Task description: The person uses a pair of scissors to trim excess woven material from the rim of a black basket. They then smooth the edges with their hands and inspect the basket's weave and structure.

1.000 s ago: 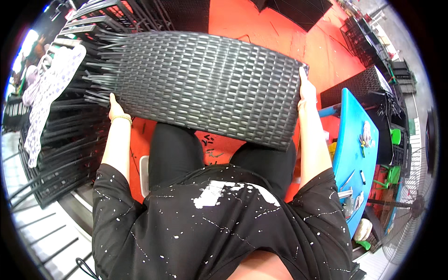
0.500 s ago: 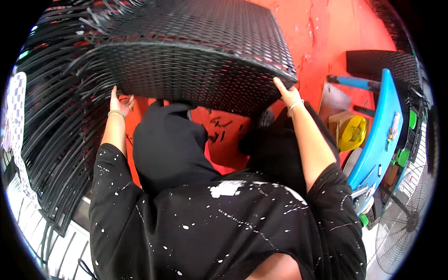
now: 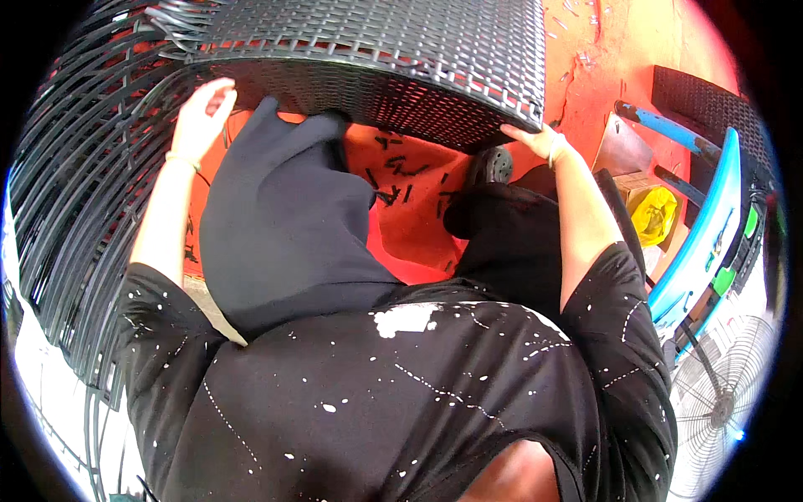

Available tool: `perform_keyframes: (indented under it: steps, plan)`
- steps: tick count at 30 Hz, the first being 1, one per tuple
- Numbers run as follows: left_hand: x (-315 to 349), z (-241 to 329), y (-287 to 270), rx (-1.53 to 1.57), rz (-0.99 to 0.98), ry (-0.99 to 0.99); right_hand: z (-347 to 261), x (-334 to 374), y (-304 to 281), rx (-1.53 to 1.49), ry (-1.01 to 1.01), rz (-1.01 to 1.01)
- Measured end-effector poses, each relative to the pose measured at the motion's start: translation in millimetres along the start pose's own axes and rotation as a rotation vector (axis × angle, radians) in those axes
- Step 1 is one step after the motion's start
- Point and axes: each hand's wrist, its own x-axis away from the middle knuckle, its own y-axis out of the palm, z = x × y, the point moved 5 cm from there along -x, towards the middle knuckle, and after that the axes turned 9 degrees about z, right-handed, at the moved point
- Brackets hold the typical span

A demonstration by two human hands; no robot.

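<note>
A black woven rattan piece [image 3: 376,42], box-like with a bent lower edge, stands in front of my knees. My right hand [image 3: 535,140] grips its lower right corner, with a finger stretched along the edge and the other fingers mostly hidden. My left hand [image 3: 203,117] is raised beside the left end of the weave, its fingers loosely bent and apart, with nothing visible in them. Loose strip ends [image 3: 171,25] stick out of the weave's upper left. Long black strips [image 3: 92,184] hang in a dense curved bundle left of my left arm.
Black strip offcuts [image 3: 393,171] lie on the red floor [image 3: 418,226] between my legs. At right are a blue stool-like piece [image 3: 711,226], a yellow bag [image 3: 654,216], a dark woven piece [image 3: 711,105] and a wire-guarded fan [image 3: 723,402].
The woven piece has shifted away and tilted, showing more of its top face. My left hand has moved up and left; my right hand stays at the corner. More floor shows below.
</note>
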Motion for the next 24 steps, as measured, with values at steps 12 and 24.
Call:
perform_keyframes:
  steps: [12,24]
  plan:
    - [-71.8,64.9,93.4,-0.688,0.212,0.586,-55.9,38.8,-141.8,0.406,-0.104,-0.009]
    - [-67.4,83.7,86.3,-0.540,0.188,0.615,-179.3,35.3,-10.7,0.503,-0.786,0.354]
